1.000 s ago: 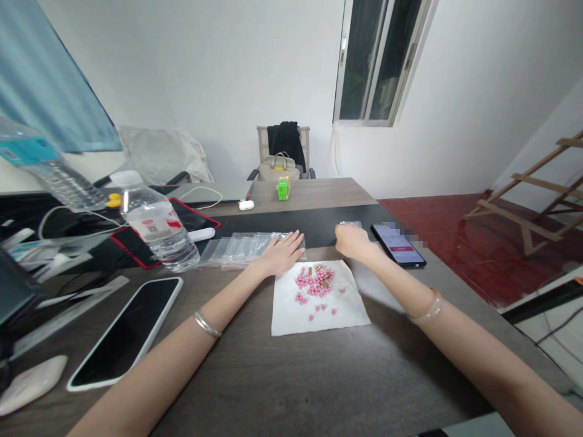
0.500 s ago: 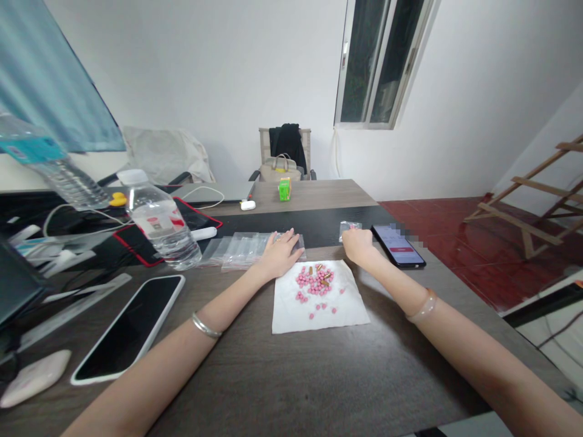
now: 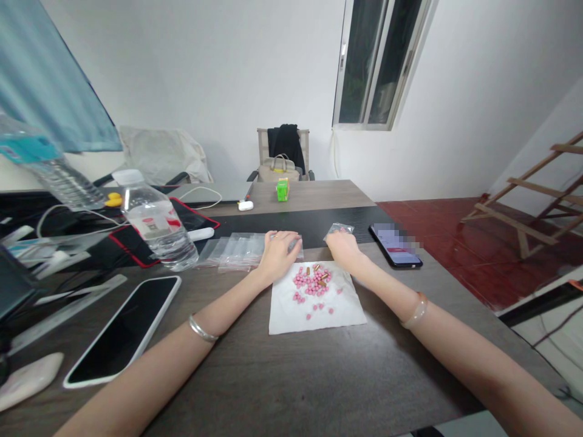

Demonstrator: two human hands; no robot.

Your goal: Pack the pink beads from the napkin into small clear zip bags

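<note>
My left hand (image 3: 279,254) rests with bent, parted fingers on the right end of a row of clear zip bags (image 3: 232,250). My right hand (image 3: 342,247) is closed at the near edge of a small clear zip bag (image 3: 340,229), whose far part shows beyond the knuckles; the fingertips are hidden. Between and nearer than the hands lies a white paper napkin (image 3: 314,321). On it are many round pink pills (image 3: 314,284) in a loose heap, a few apart toward the front, and several brown capsules (image 3: 323,283) among them.
A black phone (image 3: 395,246) with a lit screen lies right of my right hand. At left are a white-edged phone (image 3: 122,331), a water bottle (image 3: 157,221), another bottle (image 3: 50,164) and cables. A green box (image 3: 282,190) stands farther back.
My right hand has moved left toward the napkin, and the small bag with it. The fingers of my left hand, flatter before, are now more bent on the bags.
</note>
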